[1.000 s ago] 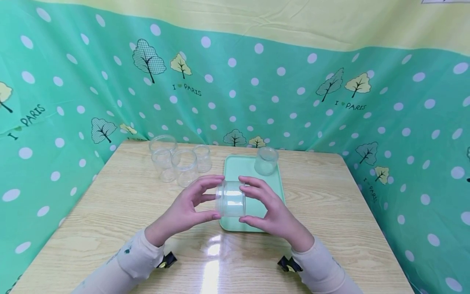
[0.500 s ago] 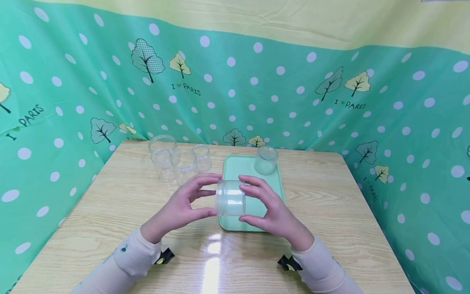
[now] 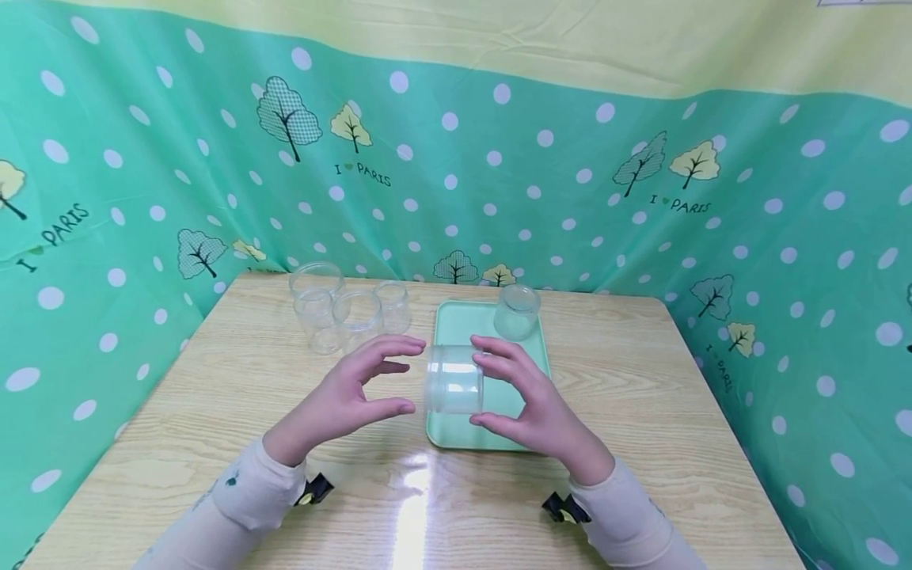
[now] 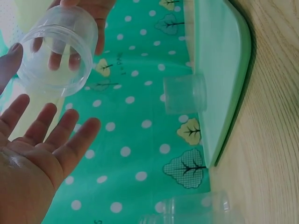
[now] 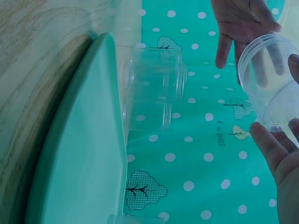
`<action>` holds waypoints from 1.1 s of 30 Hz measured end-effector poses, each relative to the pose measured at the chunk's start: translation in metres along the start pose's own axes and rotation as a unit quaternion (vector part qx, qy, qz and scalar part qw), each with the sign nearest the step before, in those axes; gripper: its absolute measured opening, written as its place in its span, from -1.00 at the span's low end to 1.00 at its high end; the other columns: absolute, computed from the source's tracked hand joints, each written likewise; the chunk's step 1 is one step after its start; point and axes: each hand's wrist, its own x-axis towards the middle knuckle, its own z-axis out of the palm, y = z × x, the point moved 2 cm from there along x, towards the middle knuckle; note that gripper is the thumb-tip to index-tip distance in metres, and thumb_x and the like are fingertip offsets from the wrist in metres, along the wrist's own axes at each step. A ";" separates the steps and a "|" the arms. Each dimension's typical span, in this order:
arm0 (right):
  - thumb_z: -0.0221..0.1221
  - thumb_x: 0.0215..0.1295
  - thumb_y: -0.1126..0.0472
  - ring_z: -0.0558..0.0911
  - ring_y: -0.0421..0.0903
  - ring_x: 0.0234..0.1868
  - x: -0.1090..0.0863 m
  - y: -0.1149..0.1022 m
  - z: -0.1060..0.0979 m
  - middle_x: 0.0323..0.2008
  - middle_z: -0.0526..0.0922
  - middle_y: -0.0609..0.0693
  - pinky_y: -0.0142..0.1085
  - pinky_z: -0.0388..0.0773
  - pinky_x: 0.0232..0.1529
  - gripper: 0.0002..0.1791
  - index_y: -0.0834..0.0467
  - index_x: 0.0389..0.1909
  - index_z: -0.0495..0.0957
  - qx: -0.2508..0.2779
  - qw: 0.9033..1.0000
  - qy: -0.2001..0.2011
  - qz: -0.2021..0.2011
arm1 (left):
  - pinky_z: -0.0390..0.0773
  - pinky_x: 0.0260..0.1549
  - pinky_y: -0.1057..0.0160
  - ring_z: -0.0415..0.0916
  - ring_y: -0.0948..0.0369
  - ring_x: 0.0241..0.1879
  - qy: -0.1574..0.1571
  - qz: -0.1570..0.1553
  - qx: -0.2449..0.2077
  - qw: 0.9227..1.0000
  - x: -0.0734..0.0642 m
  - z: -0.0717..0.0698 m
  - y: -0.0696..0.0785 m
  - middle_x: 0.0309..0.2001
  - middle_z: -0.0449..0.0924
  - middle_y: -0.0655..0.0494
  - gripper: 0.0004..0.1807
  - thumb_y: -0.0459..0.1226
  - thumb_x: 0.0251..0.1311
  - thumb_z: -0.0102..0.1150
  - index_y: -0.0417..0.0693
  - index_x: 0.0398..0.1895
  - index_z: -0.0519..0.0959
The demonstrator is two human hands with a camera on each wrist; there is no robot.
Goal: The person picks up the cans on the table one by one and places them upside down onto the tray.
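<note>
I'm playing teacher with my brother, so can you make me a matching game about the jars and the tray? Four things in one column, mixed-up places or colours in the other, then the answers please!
Column one
1. Tray
2. Held jar
3. Clustered jars
4. Lone jar

Column two
A. Standing at the far right corner of the tray
B. Sideways in the right grip
C. Mint green, lying flat
D. On the tabletop, left of the tray

Pairs: 1-C, 2-B, 3-D, 4-A
</note>
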 end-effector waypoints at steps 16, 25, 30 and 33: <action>0.48 0.19 0.26 0.38 0.18 0.43 -0.001 0.002 -0.006 0.45 0.26 0.32 -0.03 0.62 0.21 -0.17 0.26 0.44 0.32 0.001 1.000 0.011 0.016 | 0.61 0.14 0.04 0.45 0.18 0.31 -0.035 -0.020 0.059 0.997 0.002 -0.001 -0.004 0.28 0.54 0.11 -0.47 -0.22 0.18 0.50 0.19 0.21 0.55; 0.55 -0.03 0.45 0.38 0.19 0.42 0.001 0.002 -0.010 0.42 0.28 0.37 -0.13 0.62 0.23 -0.06 0.30 0.41 0.33 0.002 1.000 0.024 0.014 | 0.61 0.14 0.08 0.47 0.24 0.28 -0.065 -0.052 0.068 0.994 0.000 0.004 -0.012 0.25 0.55 0.29 -0.54 -0.10 0.24 0.45 0.14 0.19 0.58; 0.55 -0.10 0.50 0.38 0.20 0.42 0.000 0.003 -0.012 0.43 0.27 0.37 -0.15 0.60 0.25 -0.03 0.31 0.41 0.33 -0.003 1.000 0.023 0.015 | 0.63 0.10 0.05 0.48 0.26 0.25 -0.089 -0.062 0.065 0.992 -0.001 0.009 -0.019 0.21 0.58 0.32 -0.57 -0.21 0.23 0.46 0.12 0.17 0.61; 0.55 -0.11 0.51 0.38 0.22 0.42 0.000 0.004 -0.013 0.42 0.27 0.38 -0.17 0.58 0.27 -0.03 0.32 0.41 0.33 -0.006 1.000 0.023 0.013 | 0.65 0.08 0.03 0.49 0.25 0.24 -0.100 -0.066 0.063 0.991 -0.002 0.011 -0.020 0.21 0.58 0.32 -0.58 -0.24 0.25 0.43 0.13 0.17 0.61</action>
